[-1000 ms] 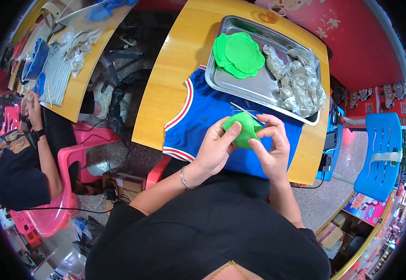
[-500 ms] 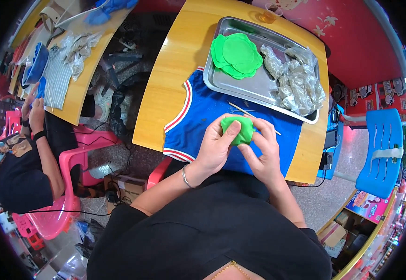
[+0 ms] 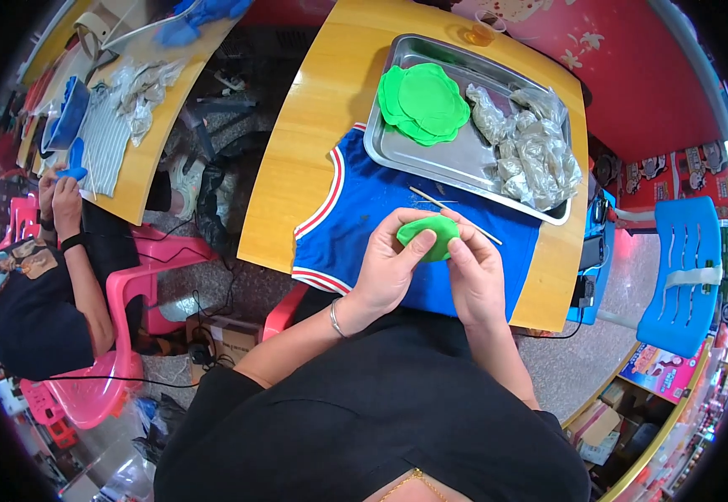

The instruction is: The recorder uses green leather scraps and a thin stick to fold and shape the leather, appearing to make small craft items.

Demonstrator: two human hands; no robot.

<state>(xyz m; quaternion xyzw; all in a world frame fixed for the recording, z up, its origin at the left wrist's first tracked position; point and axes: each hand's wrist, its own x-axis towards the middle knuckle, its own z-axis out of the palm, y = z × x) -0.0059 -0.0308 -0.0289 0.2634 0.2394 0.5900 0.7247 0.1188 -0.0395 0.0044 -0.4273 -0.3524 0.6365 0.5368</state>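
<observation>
I had the left hand (image 3: 386,264) and right hand (image 3: 476,276) clamped on a green disc (image 3: 439,234) over the blue cloth (image 3: 364,197) — it looked light, soft, easily creased — best held by its rim.

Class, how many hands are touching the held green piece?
2 on the green piece: the left hand at its left side, the right hand at its right. Both are visible.
</observation>
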